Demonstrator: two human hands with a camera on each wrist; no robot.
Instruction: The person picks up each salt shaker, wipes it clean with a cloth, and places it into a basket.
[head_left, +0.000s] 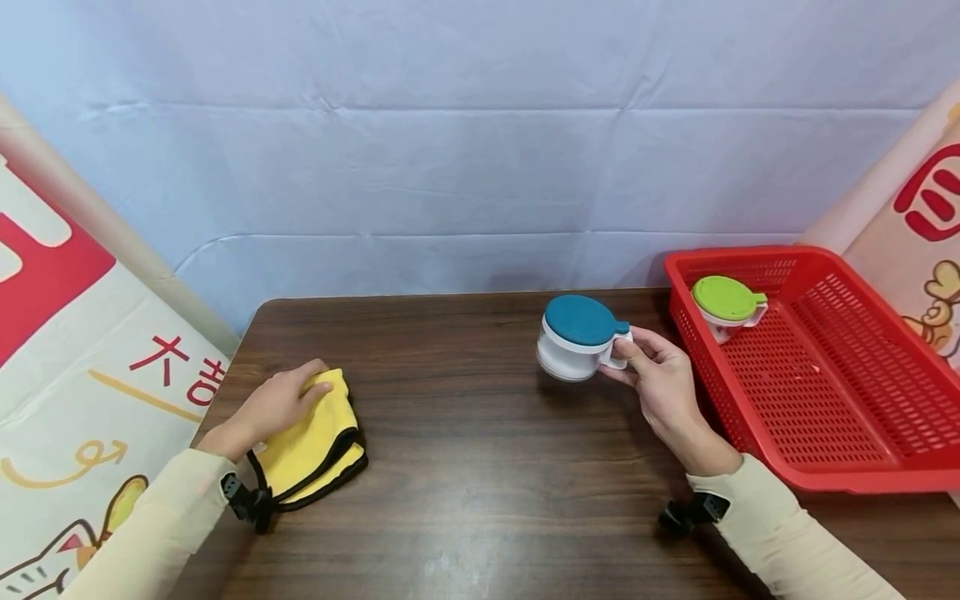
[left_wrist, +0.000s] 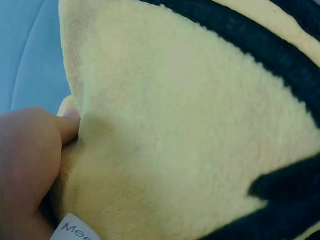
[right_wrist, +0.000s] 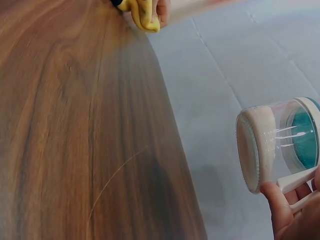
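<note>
Pale blue sheeting (head_left: pixel 450 167) hangs behind the brown table (head_left: pixel 450 483). Right-hand (head_left: pixel 663 387) fingers curl round the handle (head_left: pixel 611 358) of a blue-lidded jar (head_left: pixel 573 337), held just above the table. Gripped at one side only, it could tip if the wrist turned. The left hand (head_left: pixel 277 404) pinches a folded yellow cloth (head_left: pixel 311 442) between fingers and thumb. At right, a red basket (head_left: pixel 832 481) holds a green-lidded jar (head_left: pixel 723 300); its raised wall could knock a jar carried low.
</note>
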